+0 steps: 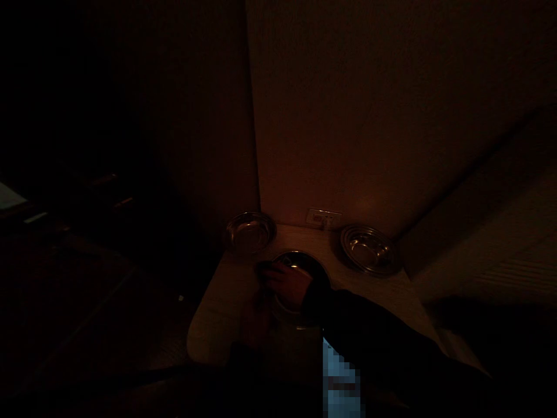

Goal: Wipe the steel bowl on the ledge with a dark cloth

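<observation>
The scene is very dark. My right hand (285, 283), in a dark sleeve, reaches over a round metal plate (300, 259) in the middle of a pale table (217, 313). Its fingers curl over the plate's left rim. A dim reddish shape just below and to the left looks like my left hand (255, 322), resting near the plate's near edge. Its fingers cannot be made out.
Two more metal plates stand at the back of the table, one at the left (250, 231) and one at the right (369, 249). A wall socket (324, 217) sits between them on the wall. The table's rounded left corner borders dark floor.
</observation>
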`<state>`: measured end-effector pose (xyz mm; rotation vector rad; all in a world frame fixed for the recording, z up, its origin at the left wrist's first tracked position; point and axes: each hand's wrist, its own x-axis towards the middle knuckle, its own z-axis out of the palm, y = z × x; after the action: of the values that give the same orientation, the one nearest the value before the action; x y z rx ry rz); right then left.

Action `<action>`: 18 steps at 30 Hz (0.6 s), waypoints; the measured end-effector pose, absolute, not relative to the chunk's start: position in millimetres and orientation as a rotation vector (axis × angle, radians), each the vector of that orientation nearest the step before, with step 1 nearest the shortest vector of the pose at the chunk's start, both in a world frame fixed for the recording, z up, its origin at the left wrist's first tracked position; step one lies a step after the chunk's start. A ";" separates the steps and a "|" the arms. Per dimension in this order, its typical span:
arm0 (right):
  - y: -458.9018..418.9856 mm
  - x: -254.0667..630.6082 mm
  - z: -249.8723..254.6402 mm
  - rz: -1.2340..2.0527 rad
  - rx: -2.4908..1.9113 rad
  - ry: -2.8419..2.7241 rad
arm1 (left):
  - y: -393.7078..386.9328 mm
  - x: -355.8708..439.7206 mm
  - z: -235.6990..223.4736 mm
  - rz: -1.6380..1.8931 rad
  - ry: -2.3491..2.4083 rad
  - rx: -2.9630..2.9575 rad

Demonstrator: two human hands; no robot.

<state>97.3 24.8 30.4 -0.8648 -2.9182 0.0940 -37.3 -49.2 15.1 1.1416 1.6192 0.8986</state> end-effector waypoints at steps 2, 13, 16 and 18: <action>29.6 102.6 34.0 0.061 -0.902 -2.951 | -49.7 -37.1 16.3 0.883 1.596 1.143; -14.6 176.5 63.9 0.170 -1.605 -3.056 | -52.0 -20.9 14.1 1.063 1.588 0.973; -32.1 151.3 60.3 0.432 -1.484 -3.103 | -52.3 -17.4 17.7 1.116 1.591 0.983; -32.1 134.7 57.4 0.592 -1.411 -3.092 | -52.9 -17.1 19.1 1.103 1.605 1.015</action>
<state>134.7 -32.1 57.4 -1.4110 -3.0916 0.5925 -17.1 -52.9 19.1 1.0146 1.6053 1.1032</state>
